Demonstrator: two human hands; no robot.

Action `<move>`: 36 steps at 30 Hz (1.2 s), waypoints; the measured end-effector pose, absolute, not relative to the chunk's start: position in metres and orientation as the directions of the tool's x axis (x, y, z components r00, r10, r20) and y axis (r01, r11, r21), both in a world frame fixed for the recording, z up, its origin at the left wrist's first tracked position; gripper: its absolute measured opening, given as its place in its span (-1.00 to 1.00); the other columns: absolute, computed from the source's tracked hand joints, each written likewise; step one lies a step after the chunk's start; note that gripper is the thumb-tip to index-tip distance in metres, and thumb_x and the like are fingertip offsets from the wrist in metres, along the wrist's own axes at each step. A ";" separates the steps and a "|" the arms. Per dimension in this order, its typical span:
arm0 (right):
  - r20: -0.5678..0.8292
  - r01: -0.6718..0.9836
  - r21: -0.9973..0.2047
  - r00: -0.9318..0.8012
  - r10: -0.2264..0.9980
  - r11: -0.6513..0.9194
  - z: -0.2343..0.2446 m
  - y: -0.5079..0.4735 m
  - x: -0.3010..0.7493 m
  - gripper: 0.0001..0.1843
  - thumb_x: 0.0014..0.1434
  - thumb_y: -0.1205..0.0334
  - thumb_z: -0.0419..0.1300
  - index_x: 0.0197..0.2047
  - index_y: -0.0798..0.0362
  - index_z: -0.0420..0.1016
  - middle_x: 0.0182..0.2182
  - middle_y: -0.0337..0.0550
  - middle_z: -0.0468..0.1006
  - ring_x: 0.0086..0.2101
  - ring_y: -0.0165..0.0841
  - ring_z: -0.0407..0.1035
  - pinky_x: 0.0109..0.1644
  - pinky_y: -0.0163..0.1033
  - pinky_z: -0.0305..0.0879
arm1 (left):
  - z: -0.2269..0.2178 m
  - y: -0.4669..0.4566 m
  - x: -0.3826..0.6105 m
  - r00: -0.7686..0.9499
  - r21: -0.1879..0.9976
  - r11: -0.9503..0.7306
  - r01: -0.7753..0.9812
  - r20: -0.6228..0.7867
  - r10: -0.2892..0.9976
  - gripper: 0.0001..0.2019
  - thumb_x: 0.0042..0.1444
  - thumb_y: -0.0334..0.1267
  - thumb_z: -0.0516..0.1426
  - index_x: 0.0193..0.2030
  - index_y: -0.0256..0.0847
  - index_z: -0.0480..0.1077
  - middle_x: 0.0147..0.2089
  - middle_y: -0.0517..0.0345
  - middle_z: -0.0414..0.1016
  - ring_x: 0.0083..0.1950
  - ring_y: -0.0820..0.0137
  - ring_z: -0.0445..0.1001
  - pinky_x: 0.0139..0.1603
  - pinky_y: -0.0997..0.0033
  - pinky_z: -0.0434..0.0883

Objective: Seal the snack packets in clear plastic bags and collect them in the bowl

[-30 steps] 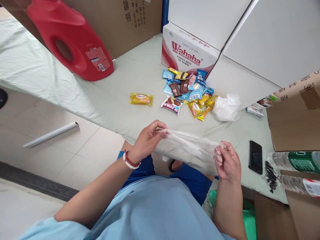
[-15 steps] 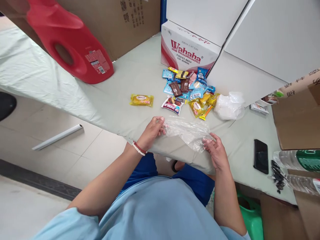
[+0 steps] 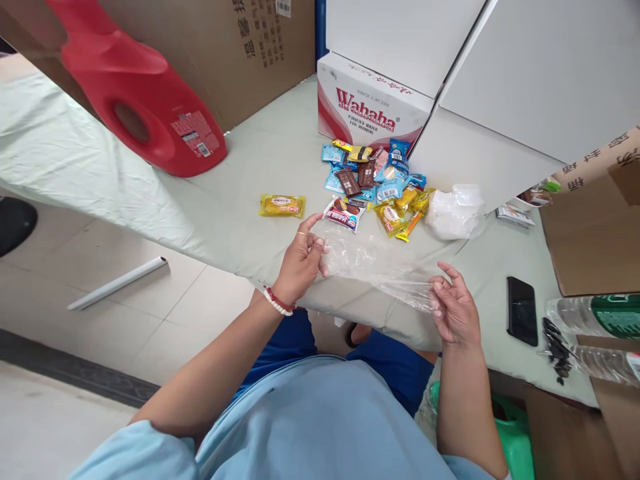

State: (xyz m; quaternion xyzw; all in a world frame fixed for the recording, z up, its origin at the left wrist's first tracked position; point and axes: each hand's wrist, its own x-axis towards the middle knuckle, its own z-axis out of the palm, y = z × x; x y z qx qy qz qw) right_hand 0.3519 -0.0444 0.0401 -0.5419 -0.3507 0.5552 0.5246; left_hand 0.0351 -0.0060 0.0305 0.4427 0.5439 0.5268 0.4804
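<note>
A clear plastic bag [image 3: 367, 267] is stretched between my two hands, just above the table's front edge. My left hand [image 3: 301, 260] pinches its left end, with the index finger extended toward the snacks. At the other end, my right hand [image 3: 454, 303] grips the film between thumb and fingers. Beyond the bag lies a pile of wrapped snacks: a white, red and blue packet [image 3: 345, 213], brown packets [image 3: 348, 181], blue packets [image 3: 390, 190] and yellow packets [image 3: 391, 217]. A single yellow wrapped cake [image 3: 283, 206] rests apart to the left. A bundle of white plastic bags [image 3: 456, 212] sits right of the pile.
Behind the snacks stands a Wahaha carton [image 3: 370, 100]. A red jug [image 3: 150, 107] is at the back left. On the right are a black phone [image 3: 522, 311], dark keys [image 3: 556, 347] and plastic bottles [image 3: 607, 365]. A green stool [image 3: 515, 427] stands below.
My right hand has moved right, pulling the bag wider and tauter. My left index finger has extended upward while that hand keeps its hold on the bag.
</note>
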 end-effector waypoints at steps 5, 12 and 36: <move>-0.323 -0.206 -0.937 0.196 0.926 -0.284 0.027 -0.034 0.354 -0.41 -0.19 0.11 0.61 -0.07 -0.04 0.56 -0.42 -0.38 0.43 -0.61 -0.60 0.15 -0.68 -0.48 0.01 | 0.026 0.006 0.029 -0.122 0.993 0.114 -0.030 -0.117 0.986 -0.28 0.35 -0.04 0.11 0.56 -0.11 -0.02 -0.18 0.16 0.57 -0.41 0.48 0.51 -0.26 0.41 0.49; -0.361 -0.222 -0.923 0.225 0.905 -0.313 0.009 -0.035 0.352 -0.42 -0.21 0.09 0.61 -0.10 -0.02 0.56 -0.43 -0.40 0.42 -0.63 -0.62 0.12 -0.70 -0.50 -0.03 | 0.004 0.013 0.035 0.098 0.989 -0.022 0.146 0.008 0.995 0.11 0.01 -0.07 0.41 0.60 -0.05 -0.11 0.30 -0.12 0.44 0.32 0.13 0.44 0.34 0.11 0.34; -0.244 0.100 -0.956 0.259 0.935 -0.277 0.000 -0.021 0.356 -0.33 -0.13 -0.08 0.53 0.02 -0.01 0.50 -0.29 -0.32 0.44 -0.60 -0.57 0.18 -0.64 -0.41 0.05 | 0.043 0.001 0.048 0.396 0.430 -0.497 0.754 0.306 0.866 -0.68 0.37 -0.19 0.09 0.18 -0.12 0.50 0.12 -0.09 0.58 0.27 0.04 0.44 0.34 -0.05 0.25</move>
